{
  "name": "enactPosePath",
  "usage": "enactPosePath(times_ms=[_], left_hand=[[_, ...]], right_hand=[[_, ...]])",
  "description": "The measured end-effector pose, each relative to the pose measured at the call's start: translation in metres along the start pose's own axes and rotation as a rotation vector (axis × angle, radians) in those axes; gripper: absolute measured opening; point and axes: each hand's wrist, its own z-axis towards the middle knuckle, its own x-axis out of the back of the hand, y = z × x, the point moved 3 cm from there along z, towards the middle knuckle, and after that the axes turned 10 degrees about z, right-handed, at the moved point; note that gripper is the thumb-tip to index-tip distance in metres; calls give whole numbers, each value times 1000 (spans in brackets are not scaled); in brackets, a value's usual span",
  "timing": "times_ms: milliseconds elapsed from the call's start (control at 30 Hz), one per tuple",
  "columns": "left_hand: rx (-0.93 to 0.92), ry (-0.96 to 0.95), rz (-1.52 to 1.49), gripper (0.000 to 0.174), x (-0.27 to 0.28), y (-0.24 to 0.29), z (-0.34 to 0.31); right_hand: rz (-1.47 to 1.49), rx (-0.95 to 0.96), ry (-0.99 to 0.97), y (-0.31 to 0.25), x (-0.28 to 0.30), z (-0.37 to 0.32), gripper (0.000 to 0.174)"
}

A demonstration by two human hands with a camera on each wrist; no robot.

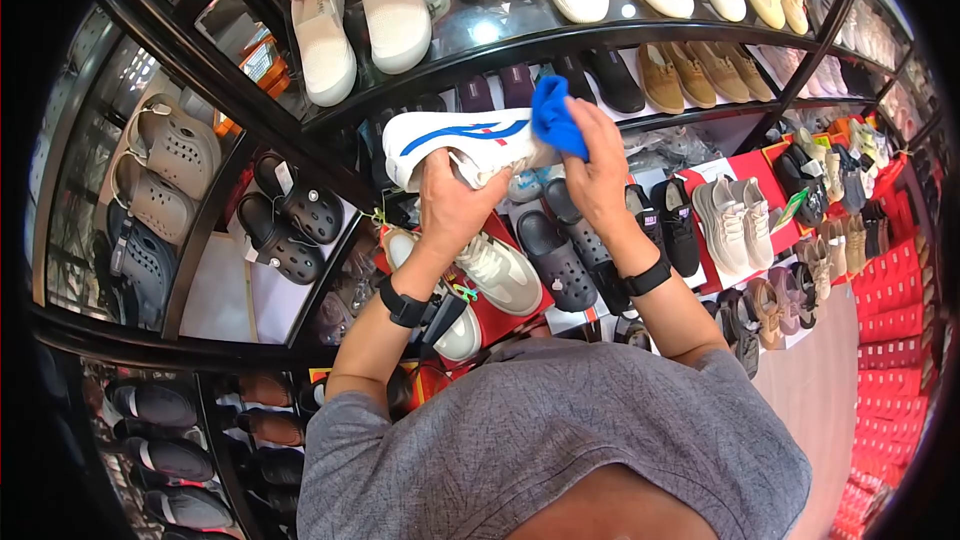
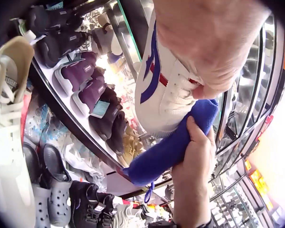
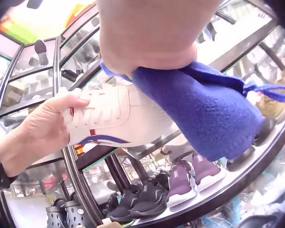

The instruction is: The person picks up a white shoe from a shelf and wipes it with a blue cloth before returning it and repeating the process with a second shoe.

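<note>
A white sneaker (image 1: 420, 130) with blue and red side stripes is held up in front of the shelves. My left hand (image 1: 455, 202) grips it round the middle, with the thumb over the laces (image 3: 97, 108) in the right wrist view. My right hand (image 1: 600, 162) holds a bunched blue cloth (image 1: 556, 120) against the toe end of the sneaker. A small hanging loop (image 3: 270, 91) trails from the cloth in the right wrist view. The palm side of my right hand is hidden behind the cloth.
White slip-on shoes (image 1: 395, 15) stand on the glass shelf above. Below the hands are grey-and-white sneakers (image 1: 500, 275) on a red box and dark clogs (image 1: 555, 260). Brown clogs (image 1: 175, 145) fill a shelf at left. Stacked red boxes (image 1: 890, 325) line the right.
</note>
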Motion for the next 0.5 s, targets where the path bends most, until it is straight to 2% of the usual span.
enactPosePath(times_ms=[67, 133, 200, 267, 333, 433, 500], left_hand=[[61, 11, -51, 52, -3, 8, -1], [236, 12, -343, 47, -9, 11, -2], [260, 10, -427, 44, -18, 15, -4], [371, 42, -599, 45, -24, 20, -6], [404, -14, -617, 41, -22, 26, -4], [483, 63, -839, 29, -33, 9, -1], [534, 49, -912, 28, -34, 1, -4]], right_hand=[[85, -61, 69, 4, 1, 1, 57], [225, -180, 130, 1, 5, 7, 46], [164, -119, 183, -2, 3, 8, 50], [-117, 16, 111, -24, 2, 11, 59], [-71, 68, 89, -36, -6, 8, 59], [19, 16, 65, -46, -11, 3, 57], [90, 39, 10, -49, -15, -1, 56]])
